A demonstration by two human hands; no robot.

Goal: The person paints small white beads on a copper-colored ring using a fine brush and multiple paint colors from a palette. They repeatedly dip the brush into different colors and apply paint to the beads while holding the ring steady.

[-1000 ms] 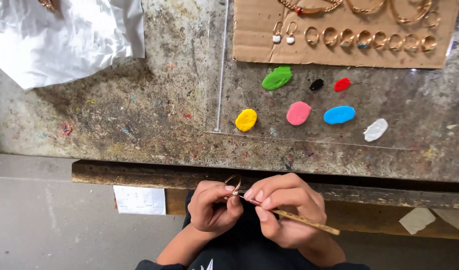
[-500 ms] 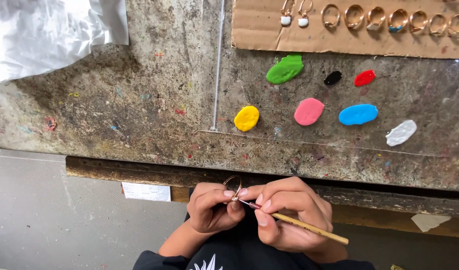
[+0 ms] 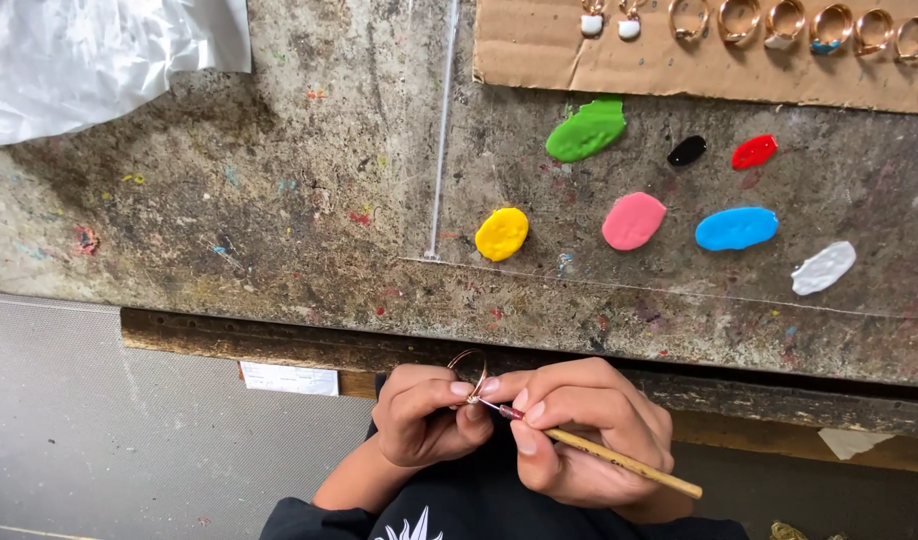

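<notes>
Head view: the left hand [image 3: 424,420] pinches a small gold ring [image 3: 468,362] between thumb and fingertips, just below the front edge of the bench [image 3: 279,240], so its grip is closed on the ring. The right hand [image 3: 579,425] holds a thin brush [image 3: 599,455] like a pen, grip closed on the wooden handle, with the tip touching the ring's setting.

Since half a second ago both hands have kept the same pose and the brush tip has stayed on the ring; only the camera has shifted a little. That steadiness suggests fine painting is under way.

Above the hands, on the bench, lie paint blobs: yellow [image 3: 501,233], green [image 3: 586,130], pink [image 3: 634,221], blue [image 3: 736,228], black [image 3: 687,150], red [image 3: 754,151] and white [image 3: 824,267]. Beyond them, more rings sit on a cardboard sheet [image 3: 539,50].
</notes>
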